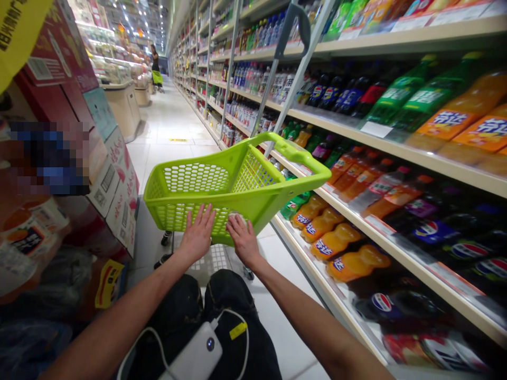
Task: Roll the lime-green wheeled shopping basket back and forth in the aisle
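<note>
A bright green plastic shopping cart (pixel 253 198) with a perforated basket stands in front of me, turned sideways, its handle toward the shelves. My left hand (pixel 198 232) lies flat against the basket's near side, fingers spread. Just to its right, my right hand (pixel 242 237) presses on the same side with fingers bent over a small white wad (pixel 236 216) that looks like cloth or tissue. Most of that wad is hidden under the fingers. Inside the basket, no goods show.
Shelves of drink bottles (pixel 328 232) line the right side. Stacked cartons (pixel 111 190) stand at left. A white power bank (pixel 196 351) with a cable lies on my lap. Down the aisle, a person (pixel 156 60) stands near another green cart (pixel 157 78).
</note>
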The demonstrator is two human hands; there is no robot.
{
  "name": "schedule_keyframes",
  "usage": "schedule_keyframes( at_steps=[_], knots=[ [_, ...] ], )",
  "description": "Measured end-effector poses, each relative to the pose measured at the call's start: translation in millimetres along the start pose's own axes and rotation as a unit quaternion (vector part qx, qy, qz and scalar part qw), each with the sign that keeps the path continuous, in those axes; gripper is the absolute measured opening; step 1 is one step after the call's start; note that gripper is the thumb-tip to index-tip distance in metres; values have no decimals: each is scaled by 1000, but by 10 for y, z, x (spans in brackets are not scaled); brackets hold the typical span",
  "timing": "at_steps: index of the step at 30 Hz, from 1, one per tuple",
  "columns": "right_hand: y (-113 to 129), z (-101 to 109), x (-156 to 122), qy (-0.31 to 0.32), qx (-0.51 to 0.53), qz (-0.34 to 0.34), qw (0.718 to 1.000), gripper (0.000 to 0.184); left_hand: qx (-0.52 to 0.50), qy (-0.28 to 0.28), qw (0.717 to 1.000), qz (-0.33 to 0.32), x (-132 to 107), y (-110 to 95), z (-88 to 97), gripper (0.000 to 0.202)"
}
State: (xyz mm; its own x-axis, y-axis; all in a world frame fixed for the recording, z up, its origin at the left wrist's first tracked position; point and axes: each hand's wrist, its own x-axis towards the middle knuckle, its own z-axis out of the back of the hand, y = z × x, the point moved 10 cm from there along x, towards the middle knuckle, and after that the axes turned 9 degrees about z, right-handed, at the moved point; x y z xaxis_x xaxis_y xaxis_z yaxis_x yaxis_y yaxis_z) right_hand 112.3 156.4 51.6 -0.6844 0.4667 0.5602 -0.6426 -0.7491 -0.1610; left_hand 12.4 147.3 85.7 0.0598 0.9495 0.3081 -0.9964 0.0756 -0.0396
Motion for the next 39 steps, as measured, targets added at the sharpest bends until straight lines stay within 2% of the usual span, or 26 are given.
schedule_keyframes(
  at_steps=[3, 6, 8, 10, 12, 17, 20, 22, 26, 28, 31, 36, 38, 39],
  knots=[
    [-59, 227, 28, -33, -1, -7, 999, 39, 4, -7, 1000, -11, 12, -71, 26, 63],
    [-246, 533, 122, -97, -25, -35, 994, 40, 5, -14, 1000, -27, 69, -161, 60, 65],
    [-374, 641, 182, -117, -42, -50, 991, 39, 6, -16, 999, -39, 124, -236, 74, 66],
    [-463, 628, 218, -108, -49, -56, 991, 38, 7, -17, 999, -48, 180, -314, 76, 65],
    [-490, 524, 210, -83, -45, -53, 994, 37, 7, -15, 998, -55, 221, -390, 61, 64],
    [-412, 223, 12, -30, -34, -52, 998, 35, 8, -10, 997, -72, 228, -562, -6, 60],
    [-376, 214, -96, -18, -31, -42, 998, 35, 5, -8, 996, -85, 208, -653, -21, 60],
    [-433, 364, -108, -39, -35, -45, 998, 36, 3, -9, 996, -90, 215, -707, -9, 60],
    [-706, 822, -6, -114, -58, -81, 988, 39, -4, -18, 996, -88, 286, -814, 48, 62],
    [-822, 930, 49, -129, -67, -93, 985, 41, -7, -25, 996, -91, 321, -886, 80, 63],
    [-862, 829, 52, -108, -65, -86, 988, 40, -5, -29, 994, -106, 335, -1004, 107, 62],
    [-734, 400, -180, -39, -36, -76, 996, 39, 13, -28, 992, -119, 298, -1085, 104, 62],
    [-662, 343, -246, -23, -25, -62, 998, 39, 15, -27, 992, -121, 285, -1082, 99, 62],
    [-641, 381, -258, -27, -25, -54, 998, 38, 15, -27, 992, -120, 285, -1077, 100, 61]
  ],
)
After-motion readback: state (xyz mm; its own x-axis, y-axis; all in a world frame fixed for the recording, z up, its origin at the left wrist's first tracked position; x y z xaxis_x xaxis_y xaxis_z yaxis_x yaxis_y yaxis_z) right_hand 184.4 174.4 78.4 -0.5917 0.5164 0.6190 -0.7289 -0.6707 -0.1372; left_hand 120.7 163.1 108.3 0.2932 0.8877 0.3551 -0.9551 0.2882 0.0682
